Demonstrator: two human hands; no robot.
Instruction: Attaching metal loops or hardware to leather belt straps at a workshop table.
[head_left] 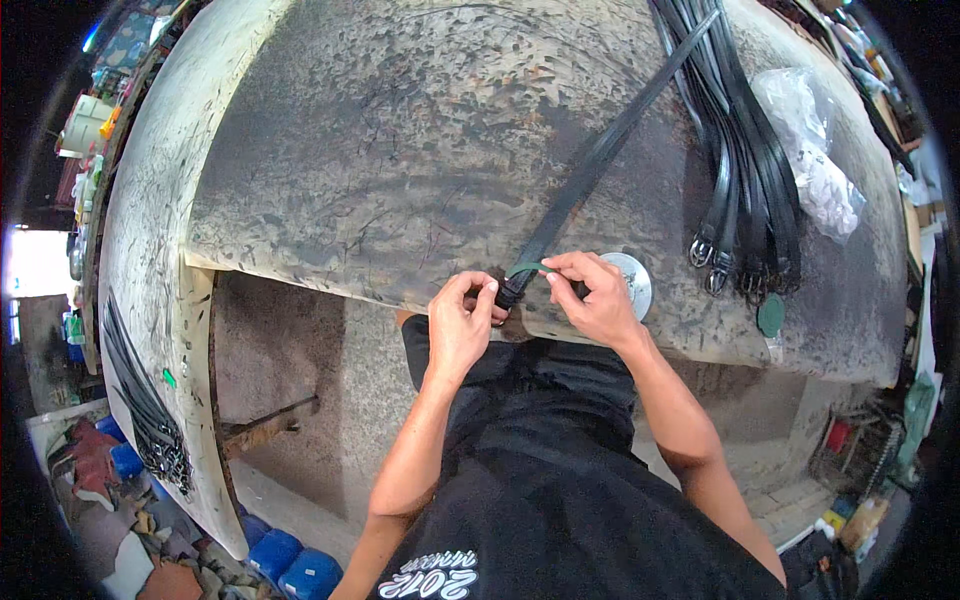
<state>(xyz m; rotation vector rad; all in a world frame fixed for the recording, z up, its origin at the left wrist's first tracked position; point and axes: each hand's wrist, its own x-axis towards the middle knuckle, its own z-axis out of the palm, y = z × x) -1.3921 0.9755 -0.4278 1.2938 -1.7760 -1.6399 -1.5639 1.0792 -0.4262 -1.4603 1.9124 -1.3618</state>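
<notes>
- From over the worker's head, I see the left hand at the counter's near edge, thumb and fingers drawn in around the buckle end of a black belt.
- The belt's near end lies just right of the left fingertips; the rest slants up and away to the right, crossing the bunch of belts at the far side.
- The right hand is nearly closed, thumb and forefinger pinching one end of a thin green strip.
- That strip curves leftward over the belt, between the two hands.
- A pale disc lies just beside the right hand.
- Further right are a clear plastic bag and a round green tag.
</notes>
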